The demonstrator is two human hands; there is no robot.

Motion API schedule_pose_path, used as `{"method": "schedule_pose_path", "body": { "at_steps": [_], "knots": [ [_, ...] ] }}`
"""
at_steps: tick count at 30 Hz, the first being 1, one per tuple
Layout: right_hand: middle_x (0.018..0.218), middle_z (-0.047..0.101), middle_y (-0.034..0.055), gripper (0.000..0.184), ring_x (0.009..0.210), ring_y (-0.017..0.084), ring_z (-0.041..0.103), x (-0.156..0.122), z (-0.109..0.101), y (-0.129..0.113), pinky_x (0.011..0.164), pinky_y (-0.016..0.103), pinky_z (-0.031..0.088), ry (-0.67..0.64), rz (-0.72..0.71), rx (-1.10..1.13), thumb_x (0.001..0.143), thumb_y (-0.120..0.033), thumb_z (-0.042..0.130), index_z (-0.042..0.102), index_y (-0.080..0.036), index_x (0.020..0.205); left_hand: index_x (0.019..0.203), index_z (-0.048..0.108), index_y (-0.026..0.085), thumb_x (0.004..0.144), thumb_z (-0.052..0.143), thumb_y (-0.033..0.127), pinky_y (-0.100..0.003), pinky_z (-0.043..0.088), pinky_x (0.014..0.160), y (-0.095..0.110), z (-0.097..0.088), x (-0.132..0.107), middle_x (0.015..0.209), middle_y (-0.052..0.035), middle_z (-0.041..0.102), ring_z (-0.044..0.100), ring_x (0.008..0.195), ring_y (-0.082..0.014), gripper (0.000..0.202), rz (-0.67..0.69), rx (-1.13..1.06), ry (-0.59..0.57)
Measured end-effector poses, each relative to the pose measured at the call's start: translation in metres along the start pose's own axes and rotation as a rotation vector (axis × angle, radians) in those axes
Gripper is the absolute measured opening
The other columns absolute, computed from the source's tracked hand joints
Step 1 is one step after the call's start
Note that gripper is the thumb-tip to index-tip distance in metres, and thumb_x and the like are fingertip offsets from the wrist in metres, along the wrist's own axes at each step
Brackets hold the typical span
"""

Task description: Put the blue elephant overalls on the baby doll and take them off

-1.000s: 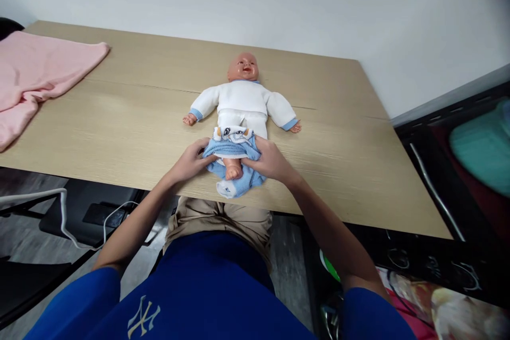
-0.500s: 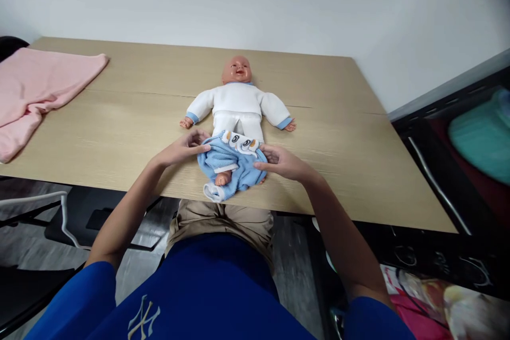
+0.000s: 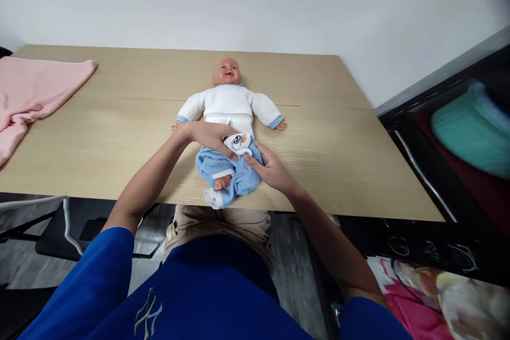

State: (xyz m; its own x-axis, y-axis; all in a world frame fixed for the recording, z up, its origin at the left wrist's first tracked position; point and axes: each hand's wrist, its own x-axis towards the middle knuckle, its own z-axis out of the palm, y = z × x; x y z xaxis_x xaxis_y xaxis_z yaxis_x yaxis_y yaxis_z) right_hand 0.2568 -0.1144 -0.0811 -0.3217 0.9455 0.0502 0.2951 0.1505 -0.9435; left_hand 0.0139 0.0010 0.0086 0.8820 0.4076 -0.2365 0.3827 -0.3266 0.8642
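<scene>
A baby doll [image 3: 228, 98] in a white top with blue cuffs lies on its back, head away from me. Light-blue baby pants [image 3: 244, 175] with a white, face-patterned waistband are bunched round its lower legs. One doll foot pokes out of a white-trimmed leg opening, while the other leg end hangs loose towards me. My left hand [image 3: 209, 135] reaches across the waistband from the left, its fingers closed on the cloth and partly hidden. At the right side of the waistband my right hand [image 3: 274, 169] pinches the fabric, thumb on top.
The doll lies on a light wooden table [image 3: 338, 170], close to its front edge. A pink cloth [image 3: 37, 90] is spread at the far left. To the right stands a dark rack with a teal item [image 3: 472, 130] on it. A black chair [image 3: 56, 234] is below the table on the left.
My left hand has moved right, from the pants' left edge onto the front of the waistband. My right hand has closed in on the right side. The view has shifted slightly.
</scene>
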Motion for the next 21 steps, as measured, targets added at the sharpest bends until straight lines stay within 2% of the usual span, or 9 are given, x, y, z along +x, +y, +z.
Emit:
{"method": "schedule_pose_path", "body": {
  "at_steps": [2, 3, 6, 8, 12, 15, 17, 21],
  "knots": [
    [0.151, 0.084, 0.0099, 0.061, 0.143, 0.033, 0.077, -0.004, -0.004, -0.008, 0.127, 0.052, 0.063, -0.050, 0.049, -0.002, 0.111, -0.069, 0.072, 0.074, -0.027, 0.155, 0.091, 0.086, 0.024, 0.064, 0.108, 0.048, -0.041, 0.065, 0.083, -0.004, -0.004, 0.005, 0.089, -0.0041, 0.086, 0.081, 0.085, -0.0309, 0.043, 0.024, -0.123, 0.064],
    [0.144, 0.086, 0.0082, 0.059, 0.136, 0.033, 0.079, -0.007, -0.008, -0.011, 0.121, 0.051, 0.066, -0.116, 0.086, -0.015, 0.110, -0.069, 0.073, 0.076, -0.027, 0.151, 0.091, 0.085, 0.025, 0.062, 0.109, 0.048, -0.041, 0.066, 0.082, -0.005, -0.005, 0.005, 0.087, -0.0034, 0.085, 0.081, 0.084, -0.0307, 0.044, 0.024, -0.159, 0.094],
    [0.104, 0.086, 0.0021, 0.050, 0.097, 0.029, 0.080, -0.012, -0.024, -0.019, 0.091, 0.042, 0.070, -0.344, 0.206, -0.101, 0.103, -0.074, 0.079, 0.084, -0.026, 0.115, 0.086, 0.083, 0.028, 0.059, 0.111, 0.055, -0.040, 0.068, 0.076, -0.010, -0.003, 0.004, 0.080, 0.0002, 0.080, 0.082, 0.080, -0.0300, 0.047, -0.004, -0.196, 0.130],
    [0.087, 0.079, 0.0002, 0.055, 0.085, 0.026, 0.075, -0.011, -0.033, -0.019, 0.080, 0.038, 0.066, -0.378, 0.214, -0.107, 0.100, -0.080, 0.082, 0.081, -0.025, 0.098, 0.083, 0.082, 0.029, 0.059, 0.112, 0.059, -0.040, 0.067, 0.073, -0.013, -0.002, 0.004, 0.081, 0.0007, 0.081, 0.082, 0.081, -0.0307, 0.048, -0.023, -0.213, 0.082],
    [0.096, 0.080, 0.0022, 0.067, 0.093, 0.027, 0.075, -0.003, -0.040, -0.015, 0.089, 0.040, 0.068, -0.176, 0.131, 0.044, 0.096, -0.091, 0.078, 0.080, -0.025, 0.106, 0.072, 0.077, 0.026, 0.066, 0.112, 0.056, -0.041, 0.064, 0.065, -0.022, 0.000, 0.009, 0.072, 0.0009, 0.076, 0.074, 0.070, -0.0292, 0.047, -0.060, -0.131, -0.112],
    [0.100, 0.081, 0.0042, 0.070, 0.100, 0.029, 0.077, 0.001, -0.038, -0.014, 0.094, 0.044, 0.070, -0.080, 0.167, 0.099, 0.098, -0.095, 0.073, 0.080, -0.027, 0.109, 0.081, 0.082, 0.023, 0.069, 0.113, 0.050, -0.046, 0.068, 0.074, -0.026, 0.000, 0.012, 0.080, -0.0028, 0.081, 0.076, 0.077, -0.0319, 0.043, -0.002, -0.099, -0.185],
    [0.108, 0.085, 0.0060, 0.067, 0.110, 0.032, 0.080, -0.001, -0.037, -0.015, 0.100, 0.048, 0.072, -0.103, 0.192, 0.096, 0.101, -0.091, 0.073, 0.082, -0.028, 0.119, 0.093, 0.086, 0.022, 0.067, 0.114, 0.045, -0.048, 0.071, 0.085, -0.028, -0.001, 0.014, 0.092, -0.0058, 0.087, 0.083, 0.090, -0.0369, 0.044, 0.031, -0.175, -0.153],
    [0.127, 0.089, 0.0101, 0.065, 0.128, 0.038, 0.083, -0.007, -0.043, -0.020, 0.109, 0.055, 0.073, -0.295, 0.209, 0.043, 0.097, -0.078, 0.084, 0.083, -0.026, 0.136, 0.101, 0.089, 0.024, 0.068, 0.113, 0.041, -0.049, 0.074, 0.099, -0.028, 0.003, 0.017, 0.100, -0.0079, 0.091, 0.088, 0.111, -0.0415, 0.045, 0.051, -0.306, -0.014]
  ]
}}
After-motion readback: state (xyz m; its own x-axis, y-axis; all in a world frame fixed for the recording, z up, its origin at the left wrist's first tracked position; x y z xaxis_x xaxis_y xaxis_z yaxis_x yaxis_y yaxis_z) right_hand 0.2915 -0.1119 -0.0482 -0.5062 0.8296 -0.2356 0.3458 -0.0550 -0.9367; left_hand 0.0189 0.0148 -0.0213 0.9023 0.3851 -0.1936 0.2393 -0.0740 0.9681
